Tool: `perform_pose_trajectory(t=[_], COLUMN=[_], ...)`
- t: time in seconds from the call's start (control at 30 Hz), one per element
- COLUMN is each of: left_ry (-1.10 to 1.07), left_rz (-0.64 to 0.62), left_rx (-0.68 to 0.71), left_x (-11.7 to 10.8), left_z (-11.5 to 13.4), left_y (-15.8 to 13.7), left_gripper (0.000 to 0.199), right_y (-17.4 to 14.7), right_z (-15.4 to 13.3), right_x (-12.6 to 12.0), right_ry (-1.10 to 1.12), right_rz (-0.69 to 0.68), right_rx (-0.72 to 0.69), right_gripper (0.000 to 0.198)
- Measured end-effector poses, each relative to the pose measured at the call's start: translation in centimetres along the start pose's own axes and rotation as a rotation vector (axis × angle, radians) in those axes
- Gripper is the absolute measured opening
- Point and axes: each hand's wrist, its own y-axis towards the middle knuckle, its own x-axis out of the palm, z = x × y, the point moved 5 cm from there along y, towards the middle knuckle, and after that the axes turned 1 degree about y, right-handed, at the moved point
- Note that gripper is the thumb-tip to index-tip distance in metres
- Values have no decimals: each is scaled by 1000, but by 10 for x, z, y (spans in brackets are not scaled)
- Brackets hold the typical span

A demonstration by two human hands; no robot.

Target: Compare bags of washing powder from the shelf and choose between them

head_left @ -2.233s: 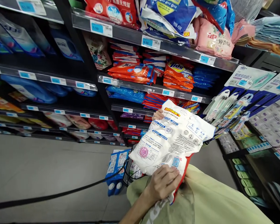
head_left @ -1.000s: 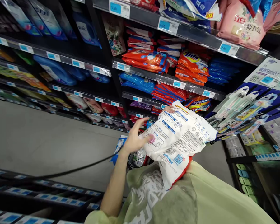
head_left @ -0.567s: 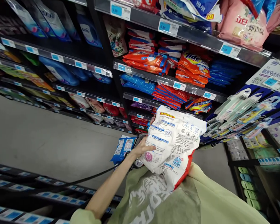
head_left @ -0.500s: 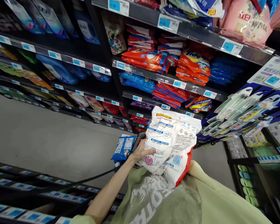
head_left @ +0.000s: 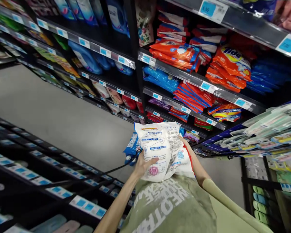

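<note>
A white bag of laundry powder (head_left: 157,152), with blue print, a purple round mark and a red side edge, is held in front of my shirt, its printed panel facing me. My left hand (head_left: 145,164) grips its left side, thumb lying across the front. On the opposite side, my right hand (head_left: 182,139) has hold of the upper right edge; most of its fingers are hidden behind the bag. Just beyond my left hand is a blue packet (head_left: 133,145), with dark blue bottles (head_left: 130,158) below it, partly covered.
Shelves ahead carry orange detergent bags (head_left: 174,53), red packets (head_left: 192,97) and blue bottles (head_left: 86,60). Toothbrush packs (head_left: 278,129) hang at the right. A low shelf row with price tags (head_left: 87,206) runs along the left. Grey floor (head_left: 50,94) stretches between the shelves.
My right hand has come into view at the bag's right edge. The bag sits further left and more level in the picture. My view has shifted, bringing the shelves rightward.
</note>
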Motion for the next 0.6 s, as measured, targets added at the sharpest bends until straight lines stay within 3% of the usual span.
perform_pose_trajectory(t=[0.1,0.23,0.3,0.4,0.5,0.6], left_ry=[-101,-292,-275,-110,72,116], left_rz=[113,253,293,322,235,150], left_rx=[-145,-301,-277,-188,-95,-55], left_x=[-7,-17,-21,-26,-26,-28], left_z=[-4,-16,-21,-26,-26,-29], left_y=[5,13,13,5,-2,-2], left_gripper=[67,69,71,70,62,57], right_y=[21,85,110,130,138,140], right_z=[-7,-7,3,24,39,40], right_x=[1,11,9,-14,-40,-45], right_ry=[23,194,238,213,183,147], right_rz=[-13,-34,-45,25,126,156], right_rx=[0,59,101,126,142,142], right_gripper=[58,55,59,62,54,49])
